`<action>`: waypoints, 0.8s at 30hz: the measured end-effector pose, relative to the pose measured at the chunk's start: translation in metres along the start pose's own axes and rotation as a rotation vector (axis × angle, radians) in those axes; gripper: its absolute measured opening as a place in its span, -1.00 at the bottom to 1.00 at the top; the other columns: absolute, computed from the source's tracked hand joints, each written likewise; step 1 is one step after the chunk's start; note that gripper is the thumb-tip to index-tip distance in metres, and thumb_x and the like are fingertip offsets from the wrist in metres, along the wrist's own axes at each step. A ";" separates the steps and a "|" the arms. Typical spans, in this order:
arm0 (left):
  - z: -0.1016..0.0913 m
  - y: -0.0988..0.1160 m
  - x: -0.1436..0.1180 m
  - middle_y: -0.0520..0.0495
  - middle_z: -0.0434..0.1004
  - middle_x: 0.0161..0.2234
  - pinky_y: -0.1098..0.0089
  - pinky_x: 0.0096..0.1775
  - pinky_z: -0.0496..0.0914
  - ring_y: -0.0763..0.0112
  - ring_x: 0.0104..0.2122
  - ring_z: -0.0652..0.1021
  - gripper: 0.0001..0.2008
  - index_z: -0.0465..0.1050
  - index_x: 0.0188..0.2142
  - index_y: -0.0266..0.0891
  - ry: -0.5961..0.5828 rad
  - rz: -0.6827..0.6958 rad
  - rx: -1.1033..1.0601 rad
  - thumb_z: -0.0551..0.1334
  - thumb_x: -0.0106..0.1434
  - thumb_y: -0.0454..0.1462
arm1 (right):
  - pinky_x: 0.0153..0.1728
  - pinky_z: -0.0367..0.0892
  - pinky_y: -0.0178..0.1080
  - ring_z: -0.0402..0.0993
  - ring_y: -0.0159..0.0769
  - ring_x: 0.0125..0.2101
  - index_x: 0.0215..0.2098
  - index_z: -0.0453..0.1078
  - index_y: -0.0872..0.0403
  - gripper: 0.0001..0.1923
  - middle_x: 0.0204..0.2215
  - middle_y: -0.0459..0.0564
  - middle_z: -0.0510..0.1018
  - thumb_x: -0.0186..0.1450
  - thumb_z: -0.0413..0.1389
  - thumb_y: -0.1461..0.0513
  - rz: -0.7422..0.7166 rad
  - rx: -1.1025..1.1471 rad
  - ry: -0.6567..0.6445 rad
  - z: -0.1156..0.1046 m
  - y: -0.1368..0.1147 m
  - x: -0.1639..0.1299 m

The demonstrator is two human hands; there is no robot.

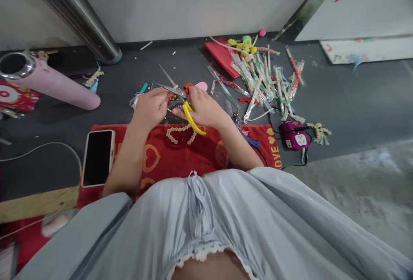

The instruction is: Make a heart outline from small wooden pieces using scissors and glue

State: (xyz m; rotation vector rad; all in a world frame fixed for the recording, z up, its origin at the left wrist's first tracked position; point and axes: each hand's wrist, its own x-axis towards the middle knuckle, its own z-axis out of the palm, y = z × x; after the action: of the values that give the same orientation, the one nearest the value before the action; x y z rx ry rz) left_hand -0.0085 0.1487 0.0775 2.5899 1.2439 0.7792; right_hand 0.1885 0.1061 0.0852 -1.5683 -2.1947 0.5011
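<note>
— Pale blue fabric (206,228) is filling the foreground, draped over the person's lap; past it, what is being worked on?

— Yellow-handled scissors (190,114) are sitting in the right hand (206,110), fingers closed through the loops, blades (171,88) standing open and pointing left. The left hand (151,108) is pinching a small piece between thumb and fingertips right at the blades, both hands hovering above the red cloth (180,151) with its gold hearts.

— So which step is this?

— Judging by the pose, a cut is being lined up, not yet made. The next move appears to be calling for a steady left-hand grip and a short, careful closing of the blades, well clear of the fingertips.

— What is lying farther out?

— A phone (97,157) is resting at the cloth's left edge, a pink tube (54,84) is lying beyond it, and a heap of wrapped sticks (264,82) is spreading to the right on the dark floor mat (338,99), near a small purple device (295,136).

— Anything hard to read?

— The pinched piece is too small and too covered by fingers to identify. A red-orange bit and a pink shape behind the hands are half hidden. The scene's left edge is cutting off other items.
</note>
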 end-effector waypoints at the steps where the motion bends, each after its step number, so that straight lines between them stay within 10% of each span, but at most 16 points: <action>1: 0.000 0.000 0.000 -0.11 0.64 -0.19 0.30 0.00 0.47 0.27 -0.08 0.61 -0.69 0.53 -0.22 -0.19 0.002 0.000 -0.001 -0.01 0.35 -0.28 | 0.04 0.33 0.06 0.45 0.06 -0.02 0.02 0.24 0.20 -0.14 -0.04 0.35 0.49 0.29 -0.22 -0.38 0.001 -0.002 0.004 0.000 0.000 0.000; 24: 0.006 -0.002 0.000 -0.09 0.56 -0.37 0.35 -0.21 0.38 0.30 -0.32 0.57 -0.70 0.42 -0.26 -0.16 0.054 -0.088 0.099 -0.03 0.44 -0.14 | -0.20 0.30 -0.14 0.52 -0.04 -0.16 -0.07 0.31 0.19 -0.41 -0.11 0.28 0.58 0.43 -0.17 -0.16 0.162 -0.093 -0.102 0.004 -0.014 0.007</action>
State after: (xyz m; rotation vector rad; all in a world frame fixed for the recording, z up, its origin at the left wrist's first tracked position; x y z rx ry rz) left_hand -0.0068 0.1500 0.0722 2.5860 1.4358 0.7950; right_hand 0.1732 0.1085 0.0900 -1.8173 -2.2039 0.5452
